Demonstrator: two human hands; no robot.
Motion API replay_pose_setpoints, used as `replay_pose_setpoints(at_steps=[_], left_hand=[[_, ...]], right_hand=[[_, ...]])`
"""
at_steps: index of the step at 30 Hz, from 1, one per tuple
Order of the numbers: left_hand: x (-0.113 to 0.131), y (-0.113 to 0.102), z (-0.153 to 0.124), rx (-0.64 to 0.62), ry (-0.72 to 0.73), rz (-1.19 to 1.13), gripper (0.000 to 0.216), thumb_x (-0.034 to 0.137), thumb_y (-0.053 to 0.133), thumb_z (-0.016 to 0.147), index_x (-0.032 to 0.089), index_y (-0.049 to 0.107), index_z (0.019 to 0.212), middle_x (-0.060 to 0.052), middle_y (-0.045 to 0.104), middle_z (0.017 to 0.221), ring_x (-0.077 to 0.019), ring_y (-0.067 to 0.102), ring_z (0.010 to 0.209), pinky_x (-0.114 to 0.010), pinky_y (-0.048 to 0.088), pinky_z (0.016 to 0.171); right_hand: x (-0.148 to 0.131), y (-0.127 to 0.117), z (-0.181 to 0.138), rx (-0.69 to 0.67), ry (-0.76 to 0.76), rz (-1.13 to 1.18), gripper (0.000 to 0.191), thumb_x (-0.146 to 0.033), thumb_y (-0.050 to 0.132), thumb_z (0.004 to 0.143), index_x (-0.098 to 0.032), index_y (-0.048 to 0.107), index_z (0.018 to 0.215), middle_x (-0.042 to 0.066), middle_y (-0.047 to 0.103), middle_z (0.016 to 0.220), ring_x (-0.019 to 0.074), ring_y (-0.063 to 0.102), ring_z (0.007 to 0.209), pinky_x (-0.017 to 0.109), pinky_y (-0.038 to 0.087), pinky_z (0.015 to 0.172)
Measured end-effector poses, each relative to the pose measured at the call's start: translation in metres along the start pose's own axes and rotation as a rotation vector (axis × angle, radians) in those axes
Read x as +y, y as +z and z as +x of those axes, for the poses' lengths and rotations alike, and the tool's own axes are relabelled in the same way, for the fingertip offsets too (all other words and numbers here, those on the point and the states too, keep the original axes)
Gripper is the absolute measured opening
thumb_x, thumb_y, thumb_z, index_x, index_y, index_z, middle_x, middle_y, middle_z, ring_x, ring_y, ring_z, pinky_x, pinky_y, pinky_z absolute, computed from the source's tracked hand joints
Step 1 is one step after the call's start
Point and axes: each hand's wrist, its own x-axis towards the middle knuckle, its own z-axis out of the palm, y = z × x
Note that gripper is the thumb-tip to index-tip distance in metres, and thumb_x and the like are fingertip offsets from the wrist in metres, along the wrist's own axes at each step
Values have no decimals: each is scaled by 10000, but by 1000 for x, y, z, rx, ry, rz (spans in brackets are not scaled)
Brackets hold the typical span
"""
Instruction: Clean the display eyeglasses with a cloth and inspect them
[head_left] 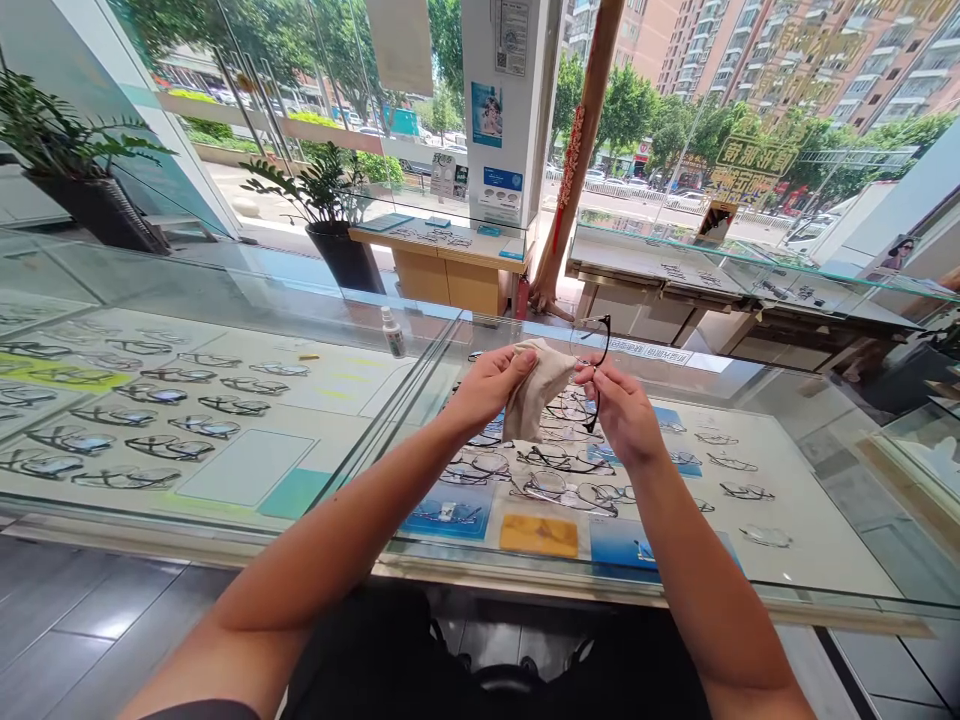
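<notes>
My left hand (491, 385) pinches a cloth (534, 395), hanging down. My right hand (628, 410) grips glasses (606, 345) between fingertips, just beside cloth. Glasses are up above the case (540, 575), over displayed frames (559, 458). Bottle (393, 336) stands upright, farther left.

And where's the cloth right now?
In the head view, just right of centre, the beige cloth is in the left hand, beside the eyeglasses in the right hand, over the glass counter.
</notes>
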Motion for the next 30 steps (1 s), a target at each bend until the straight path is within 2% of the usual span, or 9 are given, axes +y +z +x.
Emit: replay_pose_setpoints(at_steps=[3,7,10,14,20,22,26,30], left_hand=[[0,6,-5,-80,-49,52,619,737,788,892,123,723,924,-31,686,803,-145,564,709,-251,436,661],[0,16,-13,-180,-102,67,626,743,750,922,118,722,948,-39,682,823,-151,570,734,-259,436,677],[-2,21,-16,-192,-116,56,624,742,742,930,119,719,937,-37,667,801,-145,557,718,-254,412,660],[-5,23,-17,-189,-161,10,631,751,751,919,124,696,875,-28,640,739,-124,509,647,-245,372,610],[-4,26,-17,-172,-170,-48,644,746,816,862,112,703,866,-43,672,791,-114,546,682,-227,406,657],[-3,26,-17,-185,-163,-45,630,723,840,849,110,698,853,-37,656,788,-113,535,689,-228,405,666],[-1,23,-19,-257,-166,-36,549,633,874,857,113,707,907,-28,630,799,-117,513,700,-226,386,652],[2,18,-19,-311,-163,0,466,558,871,882,130,746,1018,-53,655,875,-149,558,753,-247,429,672]], right_hand=[[2,0,2,60,-15,13,228,-496,824,914,-279,885,947,67,700,1248,277,585,1357,393,430,1214],[4,8,1,35,74,54,312,-579,867,862,-278,873,943,74,687,1352,320,569,1417,420,474,1177],[5,13,-1,29,91,31,345,-618,863,864,-284,862,949,70,697,1381,320,590,1400,428,498,1153],[9,12,-1,-12,42,-38,321,-590,805,939,-279,863,995,70,717,1373,302,598,1408,429,465,1210],[16,13,-2,-48,26,-50,288,-563,771,985,-305,875,1059,52,744,1305,279,631,1369,434,428,1262],[16,15,-3,-38,40,-28,292,-567,784,974,-302,876,1058,52,755,1270,277,637,1357,424,452,1237],[11,16,-3,-12,135,46,360,-608,832,907,-280,871,1051,69,784,1245,289,672,1272,398,565,1068],[8,13,-2,-6,157,77,352,-603,848,882,-265,862,979,73,800,1211,285,691,1211,374,582,994]])
